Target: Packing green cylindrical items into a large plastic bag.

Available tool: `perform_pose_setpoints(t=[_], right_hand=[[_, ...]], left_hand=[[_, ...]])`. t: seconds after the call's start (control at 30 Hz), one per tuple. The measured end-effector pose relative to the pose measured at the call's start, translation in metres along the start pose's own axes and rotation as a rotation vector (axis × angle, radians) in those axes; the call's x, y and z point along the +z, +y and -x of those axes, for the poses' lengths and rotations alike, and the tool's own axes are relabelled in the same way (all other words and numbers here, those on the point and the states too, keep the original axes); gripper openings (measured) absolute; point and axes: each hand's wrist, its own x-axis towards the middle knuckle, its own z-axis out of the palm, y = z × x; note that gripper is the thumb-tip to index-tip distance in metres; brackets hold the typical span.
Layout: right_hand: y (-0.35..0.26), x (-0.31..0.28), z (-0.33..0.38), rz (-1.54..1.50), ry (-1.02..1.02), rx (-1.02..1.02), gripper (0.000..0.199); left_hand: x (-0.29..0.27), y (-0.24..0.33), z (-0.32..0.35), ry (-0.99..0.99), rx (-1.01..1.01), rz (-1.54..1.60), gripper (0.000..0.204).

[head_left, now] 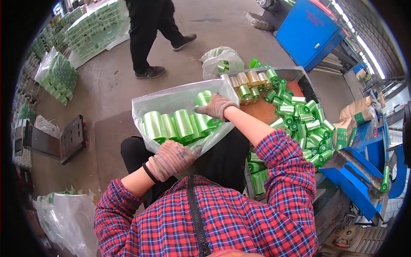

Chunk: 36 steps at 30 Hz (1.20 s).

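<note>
A clear plastic bag [156,97] lies open across my lap, with several shiny green film rolls [183,124] standing side by side in it. My right hand [217,107], in a knitted work glove, reaches in at the right and grips a green film roll [204,97] above the others. At the near edge, my gloved left hand [172,160] is closed on the bag's rim, its thumb toward the right. Its fingertips are partly hidden against the plastic. Right of the bag, a shallow bin [262,112] with an orange bottom holds loose green rolls and some yellowish ones.
A person in black trousers [147,34] walks beyond the bag. Stacks of bagged rolls [96,30] stand at far left, and a scale [64,139] is nearer. A blue cabinet [309,32] stands at back right. Blue metal machine parts [353,180] and a brown sack [356,110] are at right.
</note>
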Motion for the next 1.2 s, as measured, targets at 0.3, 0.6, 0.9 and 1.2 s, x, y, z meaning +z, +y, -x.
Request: perform_pose_setpoints(t=[0.3,0.6,0.9,1.2], right_hand=[[0.023,-0.025,0.034,0.181,0.389,-0.036,0.064],[0.083,0.022,0.007,-1.780,0.269,-0.296,0.040],[0.092,0.047,-0.006,-2.311,0.058,-0.573,0.041],[0.095,0.052,-0.018,-1.777,0.665,-0.907,0.032]], left_hand=[[-0.009,-0.014,0.005,-0.111,-0.113,0.060,0.025],[-0.043,-0.052,-0.059,-0.095,-0.502,0.407,0.024],[0.046,-0.043,-0.166,-0.261,-0.556,0.047,0.095],[0.018,-0.065,-0.091,-0.605,-0.692,-0.046,0.099]])
